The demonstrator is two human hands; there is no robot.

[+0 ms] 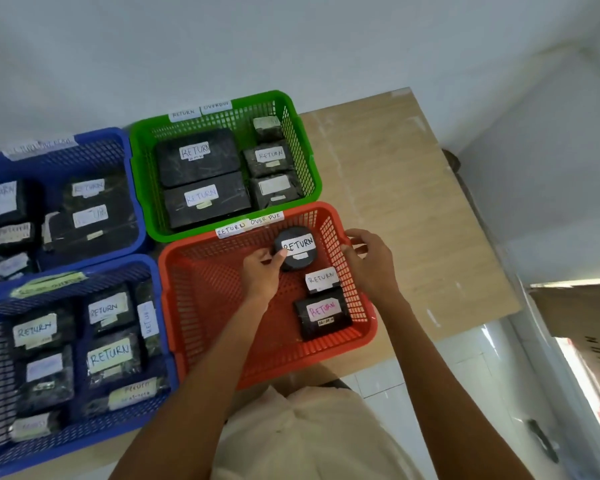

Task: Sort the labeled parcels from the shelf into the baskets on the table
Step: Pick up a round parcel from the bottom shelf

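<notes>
Four baskets [329,216] sit on the table: two blue, one green, one red. The red one under the hands [261,274] holds three parcels [323,315]; the green one beyond them holds five.

bare forearms, cream-coloured top [312,434], no sleeves visible.

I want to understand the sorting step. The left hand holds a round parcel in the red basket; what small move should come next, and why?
Probably lower the round parcel onto the floor of the red basket and let go. The left hand has it at the far end, beside two RETURN parcels, and the right hand rests at the basket's rim, so the parcel seems already in its place.
</notes>
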